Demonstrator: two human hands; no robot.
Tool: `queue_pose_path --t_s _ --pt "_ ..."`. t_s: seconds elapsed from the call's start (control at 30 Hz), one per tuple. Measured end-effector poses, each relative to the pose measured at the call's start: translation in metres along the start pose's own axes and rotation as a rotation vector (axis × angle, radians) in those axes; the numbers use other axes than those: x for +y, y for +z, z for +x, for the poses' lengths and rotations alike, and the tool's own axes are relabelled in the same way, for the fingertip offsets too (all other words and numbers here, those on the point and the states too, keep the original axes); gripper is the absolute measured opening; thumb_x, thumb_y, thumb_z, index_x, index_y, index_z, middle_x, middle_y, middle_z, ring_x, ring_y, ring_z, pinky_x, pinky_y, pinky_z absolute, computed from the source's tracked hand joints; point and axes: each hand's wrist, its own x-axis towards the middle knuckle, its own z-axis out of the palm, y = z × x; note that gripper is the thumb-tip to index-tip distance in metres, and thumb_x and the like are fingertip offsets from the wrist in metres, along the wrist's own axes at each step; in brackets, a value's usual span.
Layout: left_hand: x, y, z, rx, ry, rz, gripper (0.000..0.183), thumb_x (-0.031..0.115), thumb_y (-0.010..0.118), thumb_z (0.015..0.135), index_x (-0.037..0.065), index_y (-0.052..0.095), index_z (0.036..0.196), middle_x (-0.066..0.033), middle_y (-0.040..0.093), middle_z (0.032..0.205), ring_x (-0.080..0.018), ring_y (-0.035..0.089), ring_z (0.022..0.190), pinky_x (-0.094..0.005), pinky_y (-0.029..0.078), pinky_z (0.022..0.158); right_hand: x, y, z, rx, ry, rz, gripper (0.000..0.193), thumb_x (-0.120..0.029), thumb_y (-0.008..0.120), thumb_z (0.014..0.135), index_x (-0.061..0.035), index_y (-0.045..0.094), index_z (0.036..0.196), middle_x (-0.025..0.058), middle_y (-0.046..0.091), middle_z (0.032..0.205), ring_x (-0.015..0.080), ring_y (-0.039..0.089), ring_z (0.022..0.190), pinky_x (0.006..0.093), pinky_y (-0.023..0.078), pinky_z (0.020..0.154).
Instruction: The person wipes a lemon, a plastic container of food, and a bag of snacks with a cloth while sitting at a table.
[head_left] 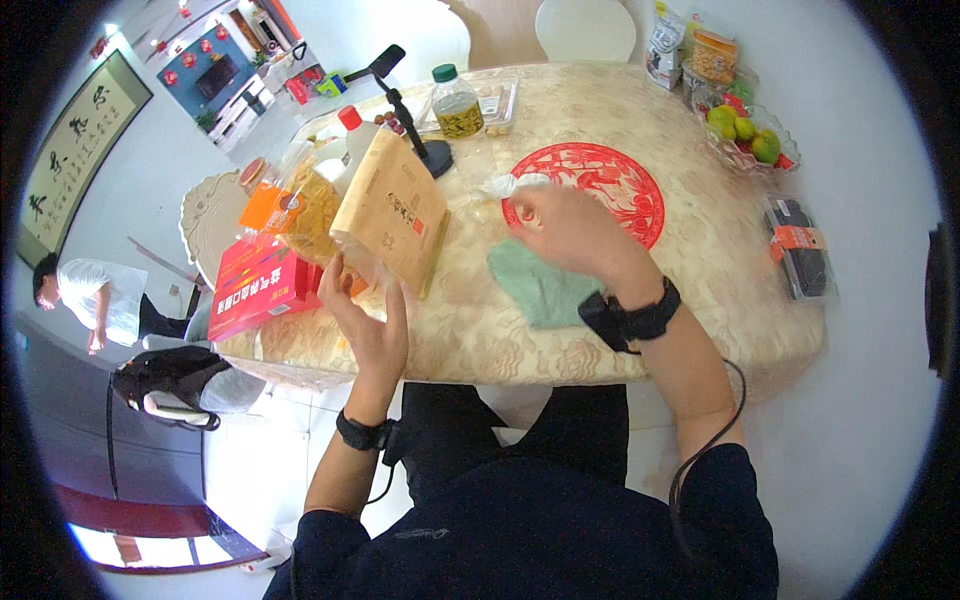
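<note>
My left hand [368, 318] is at the near left of the table, thumb and fingers spread apart. Its fingertips are at the near lower corner of a tan, box-shaped package [390, 205] standing on edge; clear film [372, 270] shows between thumb and fingers. Over the middle of the table is my right hand [580, 228], fingers curled in. A crumpled white tissue-like piece [515, 185] shows just beyond its fingers; whether they grip it is hidden. Below that hand lies a folded pale green cloth [540, 285].
Left of the package stand a red box [262, 290], an orange-lidded snack jar [300, 210] and a red-capped bottle [358, 130]. Behind are a black stand [432, 155] and green-lidded jar [457, 105]. A fruit bowl [745, 140] and black-filled tray [798, 250] sit right. Two people are at left.
</note>
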Motion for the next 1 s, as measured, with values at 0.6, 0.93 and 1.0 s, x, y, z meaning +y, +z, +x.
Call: queue_pose_path --t_s 0.6,0.93,1.0 --pt "-0.052 0.041 0.02 -0.413 -0.232 -0.407 0.041 0.018 0.048 0.103 -0.001 0.044 0.14 -0.0181 0.058 0.127 -0.0262 0.057 0.116 -0.0361 0.045 0.099 0.013 0.024 -0.097 0.018 -0.003 0.07 0.023 -0.006 0.056 0.088 0.0008 0.063 0.108 0.019 0.064 0.101 0.0368 0.062 0.094 0.0427 0.051 0.082" --pt "0.019 0.021 -0.039 -0.554 -0.189 -0.368 0.04 0.017 0.033 0.106 -0.003 0.041 0.139 -0.0273 0.052 0.132 -0.0375 0.051 0.124 -0.0401 0.039 0.105 -0.039 0.025 -0.051 0.467 0.129 0.809 0.035 -0.009 0.053 0.098 0.0013 0.053 0.132 0.0144 0.061 0.12 0.0201 0.058 0.109 0.0325 0.046 0.095" --pt "0.027 0.022 -0.051 -0.571 -0.161 -0.333 0.036 0.016 0.035 0.106 -0.003 0.045 0.134 -0.0281 0.053 0.127 -0.0387 0.053 0.119 -0.0417 0.042 0.1 -0.075 0.044 -0.041 0.529 -0.087 0.667 0.044 -0.013 0.051 0.1 -0.0009 0.045 0.141 0.0202 0.051 0.137 0.0281 0.05 0.126 0.0374 0.039 0.106"
